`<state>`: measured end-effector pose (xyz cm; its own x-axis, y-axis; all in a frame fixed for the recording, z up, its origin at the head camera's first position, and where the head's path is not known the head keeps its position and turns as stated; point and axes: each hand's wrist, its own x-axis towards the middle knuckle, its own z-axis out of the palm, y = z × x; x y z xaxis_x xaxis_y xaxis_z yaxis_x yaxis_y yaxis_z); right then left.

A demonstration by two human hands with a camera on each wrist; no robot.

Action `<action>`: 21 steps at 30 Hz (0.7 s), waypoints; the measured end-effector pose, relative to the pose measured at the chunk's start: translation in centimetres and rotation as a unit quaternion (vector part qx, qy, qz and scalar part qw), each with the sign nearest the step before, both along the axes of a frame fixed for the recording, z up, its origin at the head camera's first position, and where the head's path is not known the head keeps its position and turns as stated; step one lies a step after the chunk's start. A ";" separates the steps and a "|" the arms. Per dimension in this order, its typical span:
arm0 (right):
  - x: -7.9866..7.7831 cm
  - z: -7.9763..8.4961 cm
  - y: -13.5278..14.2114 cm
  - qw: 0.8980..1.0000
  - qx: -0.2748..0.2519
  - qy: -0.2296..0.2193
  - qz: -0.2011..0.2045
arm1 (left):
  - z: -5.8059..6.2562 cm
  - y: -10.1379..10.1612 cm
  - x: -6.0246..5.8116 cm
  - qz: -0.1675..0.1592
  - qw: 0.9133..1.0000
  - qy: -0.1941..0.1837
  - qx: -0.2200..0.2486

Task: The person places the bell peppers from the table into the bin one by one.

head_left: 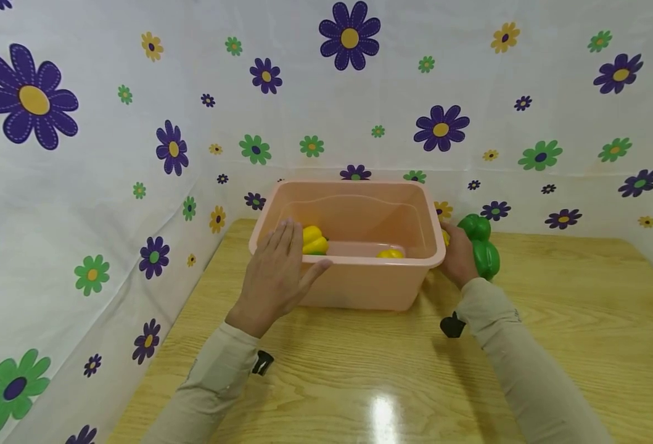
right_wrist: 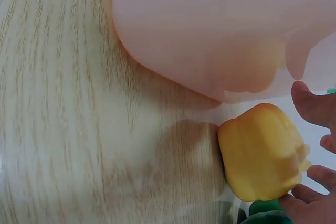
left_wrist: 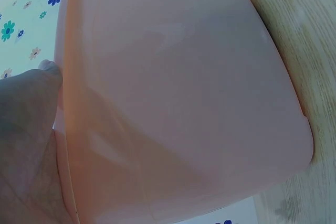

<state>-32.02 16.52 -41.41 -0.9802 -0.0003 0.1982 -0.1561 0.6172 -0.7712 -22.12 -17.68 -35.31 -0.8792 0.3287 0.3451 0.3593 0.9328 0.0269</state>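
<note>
A pale pink plastic bin (head_left: pixel 359 280) stands on the table, its flat wall filling most of the left wrist view. Over its front left rim lies my left hand (head_left: pixel 276 271), fingers straight and thumb stretched along the edge. Inside the bin are a yellow bell pepper (head_left: pixel 313 239) at the left and another yellow piece (head_left: pixel 391 253), partly hidden by the front wall. Beside the bin's right end, my right hand (head_left: pixel 459 254) is at a yellow bell pepper (right_wrist: pixel 262 153). Its fingertips meet the pepper's lower side; the thumb is spread apart from it, near the bin wall.
Green bell peppers (head_left: pixel 486 259) sit just right of my right hand, close to the back of the wooden table (head_left: pixel 359 370). A white cloth with printed flowers (head_left: pixel 315 111) hangs behind and along the left side. Dark wrist devices (head_left: pixel 452 325) stick out below the sleeves.
</note>
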 end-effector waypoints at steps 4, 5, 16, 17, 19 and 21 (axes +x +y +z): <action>0.1 -0.1 -0.2 1.000 0.002 -0.005 0.004 | 0.1 -0.1 0.1 0.004 1.000 -0.009 0.001; 0.1 -0.1 -0.3 1.000 0.003 -0.007 0.005 | 0.1 0.0 0.1 0.005 1.000 -0.012 0.002; -0.1 -0.8 -0.2 1.000 0.003 0.004 0.010 | 0.2 0.0 0.1 0.011 1.000 -0.026 -0.003; -0.1 -0.9 -0.3 1.000 0.005 0.006 0.009 | 0.2 0.0 0.1 0.012 1.000 -0.026 -0.003; -0.2 -1.0 -0.3 1.000 0.007 0.002 0.006 | 0.2 0.0 0.1 0.013 1.000 -0.029 -0.002; -0.2 -1.0 -0.3 1.000 0.010 -0.006 0.002 | 0.3 0.0 0.1 0.013 0.999 -0.034 -0.001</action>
